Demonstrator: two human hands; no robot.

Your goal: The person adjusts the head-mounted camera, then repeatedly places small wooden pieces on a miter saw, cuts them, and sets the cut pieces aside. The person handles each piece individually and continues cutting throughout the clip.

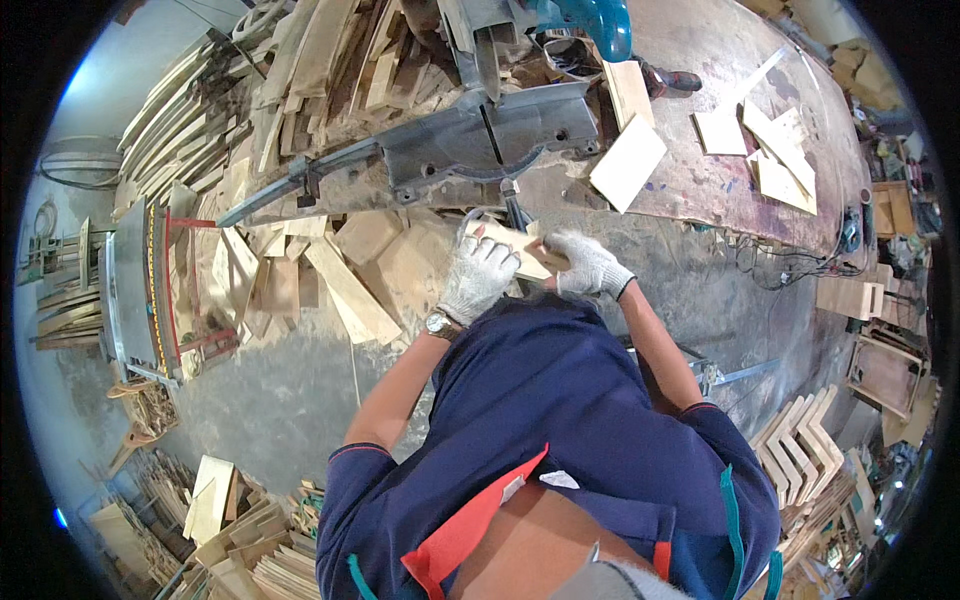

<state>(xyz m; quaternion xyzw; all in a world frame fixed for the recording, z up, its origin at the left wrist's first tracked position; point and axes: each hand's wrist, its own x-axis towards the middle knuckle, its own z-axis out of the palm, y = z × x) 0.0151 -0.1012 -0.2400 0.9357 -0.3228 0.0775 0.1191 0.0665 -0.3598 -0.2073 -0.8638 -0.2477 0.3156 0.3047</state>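
My left hand [478, 272], in a white knit glove with a watch at the wrist, has its fingers curled over a small pale wooden board [527, 257] at waist height. My right hand [588, 262], also gloved, grips the board's other end with the thumb toward its face. The board is held just below a grey metal saw base and fence [430, 155], near a metal fitting [512, 200] at the bench's front edge. The undersides of both hands are hidden.
A workbench [680, 170] holds loose cut panels [627, 163], stacked planks [330, 60] and teal power tools [610, 30]. Offcuts [345, 285] lie below it at left. A red-and-grey rack [170, 290] stands far left. Cables [790, 258] hang right; angled wooden pieces [800, 440] are stacked lower right.
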